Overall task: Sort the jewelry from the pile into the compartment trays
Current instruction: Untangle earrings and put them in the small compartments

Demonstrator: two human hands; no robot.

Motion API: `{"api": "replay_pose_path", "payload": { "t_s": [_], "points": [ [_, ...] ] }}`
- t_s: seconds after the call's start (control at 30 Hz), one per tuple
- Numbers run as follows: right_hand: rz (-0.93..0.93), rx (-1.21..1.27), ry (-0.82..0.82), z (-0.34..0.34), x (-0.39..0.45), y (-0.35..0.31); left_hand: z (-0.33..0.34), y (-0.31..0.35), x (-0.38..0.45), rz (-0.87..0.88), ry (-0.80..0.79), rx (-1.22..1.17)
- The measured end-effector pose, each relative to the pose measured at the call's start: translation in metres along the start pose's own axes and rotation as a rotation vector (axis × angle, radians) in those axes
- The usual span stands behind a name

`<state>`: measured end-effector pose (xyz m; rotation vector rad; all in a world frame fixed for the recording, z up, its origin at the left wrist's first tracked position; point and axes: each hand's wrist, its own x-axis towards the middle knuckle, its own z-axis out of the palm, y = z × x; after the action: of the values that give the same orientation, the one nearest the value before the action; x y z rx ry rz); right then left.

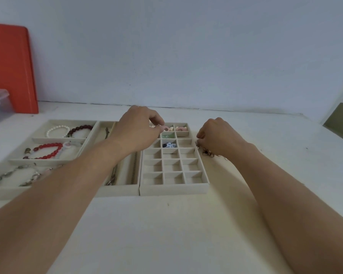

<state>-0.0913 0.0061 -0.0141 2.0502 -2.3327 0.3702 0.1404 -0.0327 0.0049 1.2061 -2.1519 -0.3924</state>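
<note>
We see the jewelry pile (208, 153) on the table just right of the grid tray (173, 186). Our right hand (218, 137) curls down onto it; its grip we cannot tell. Our left hand (139, 129) pinches a pale ring (165, 128) over the tray's far row.

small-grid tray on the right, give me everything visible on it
The grid tray is a beige, fabric-looking rectangular box split into three columns of small square compartments. It sits flat on the white table, its left side against the long-slot tray. Most cells look empty; far ones hold pink and cream pieces, a green item, a dark blue-white item. The left hand hovers over its far-left corner.
</note>
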Motion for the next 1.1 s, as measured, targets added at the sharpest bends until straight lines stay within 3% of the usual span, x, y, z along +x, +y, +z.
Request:
{"api": "replay_pose_path", "payload": {
  "t_s": [0.13, 0.23, 0.4, 0.6, 0.77, 1.1],
  "points": [
    [0.016, 0.148, 0.092, -0.011, -0.004, 0.010, 0.002, 0.006, -0.003, -0.012, -0.022, -0.030],
    [0.061, 0.503, 0.127, -0.033, -0.017, 0.018, 0.008, 0.020, -0.008, -0.025, -0.046, -0.115],
    [-0.070, 0.911, 0.068, -0.051, -0.042, 0.027, 0.025, 0.055, -0.011, -0.046, -0.109, -0.326],
    [-0.100, 1.023, 0.084, -0.060, -0.044, 0.034, 0.043, 0.091, -0.003, -0.075, -0.097, -0.534],
    [-0.040, 0.973, 0.106, -0.061, -0.045, 0.039, 0.053, 0.091, -0.001, -0.137, 0.033, -0.595],
    [-0.048, 1.037, 0.041, -0.054, -0.042, 0.038, 0.052, 0.085, 0.005, -0.051, 0.023, -0.595]
  ]
}}
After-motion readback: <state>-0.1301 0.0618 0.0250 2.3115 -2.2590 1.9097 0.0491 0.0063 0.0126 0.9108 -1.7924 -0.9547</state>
